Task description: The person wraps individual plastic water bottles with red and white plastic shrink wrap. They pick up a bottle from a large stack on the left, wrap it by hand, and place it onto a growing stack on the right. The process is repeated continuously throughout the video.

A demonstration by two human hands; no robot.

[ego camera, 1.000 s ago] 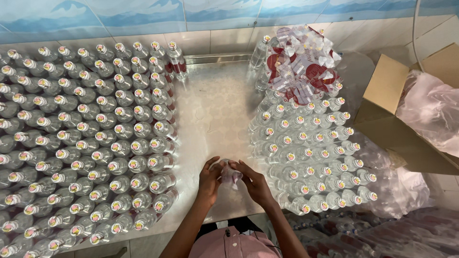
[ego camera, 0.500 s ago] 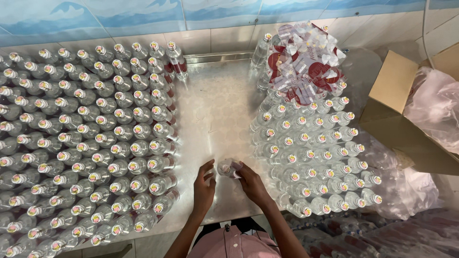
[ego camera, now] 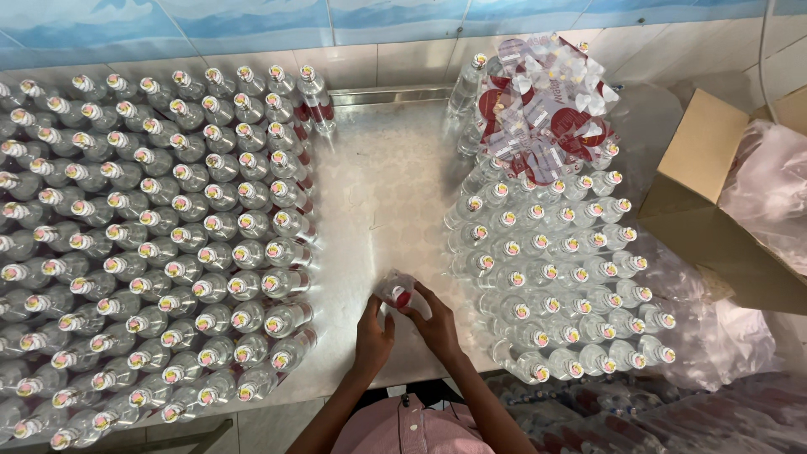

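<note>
A heap of loose labels [ego camera: 546,109], red and white on clear film, lies atop the bottles at the far right. An open brown cardboard box [ego camera: 714,193] stands at the right edge (a pinkish plastic bag [ego camera: 769,189], possibly holding more, spills from it).

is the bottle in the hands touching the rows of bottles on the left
Apart. The head view shows the small bottle, held between the left hand and right hand, with a strip of bare metal table between it and the left rows of bottles.
</note>
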